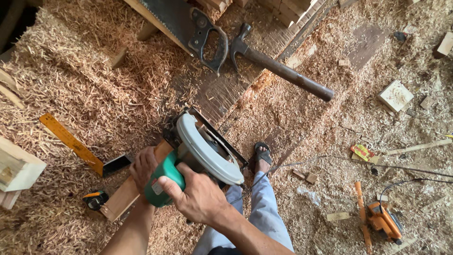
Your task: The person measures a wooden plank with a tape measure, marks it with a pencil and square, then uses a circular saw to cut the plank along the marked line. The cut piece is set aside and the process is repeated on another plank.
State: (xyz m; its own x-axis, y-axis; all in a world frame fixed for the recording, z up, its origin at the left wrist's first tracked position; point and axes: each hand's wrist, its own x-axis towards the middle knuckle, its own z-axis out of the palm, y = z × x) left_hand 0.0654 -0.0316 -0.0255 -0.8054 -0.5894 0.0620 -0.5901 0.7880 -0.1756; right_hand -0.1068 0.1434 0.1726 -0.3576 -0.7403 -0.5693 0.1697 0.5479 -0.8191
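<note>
A green circular saw (pixel 198 158) with a grey blade guard is held low in the middle of the view, over a narrow wooden plank (pixel 130 189) that runs down to the left. The right hand (pixel 200 198) is wrapped around the saw's green handle, its fingers clamped shut on it. The left hand (pixel 143 167) is pressed on the plank just beside the saw, fingers curled down onto the wood; whether the plank is gripped cannot be told.

The floor (pixel 75 85) is buried in wood shavings and sawdust. A yellow ruler (pixel 71 143) with a dark end lies to the left of the plank, and a small tape measure (pixel 96 199) lies near the plank's lower end. A pale wooden block (pixel 16 170) is seen at the left edge. Beyond the saw, a handsaw (pixel 188 28) with a black handle and a claw hammer (pixel 278 68) rest side by side on a dark board. A sandalled foot (pixel 263 156) and a grey trouser leg are seen just right of the saw. Further right, an orange power tool (pixel 384 221) with a cable, a square offcut (pixel 395 96) and scattered wood scraps lie well apart from the hands.
</note>
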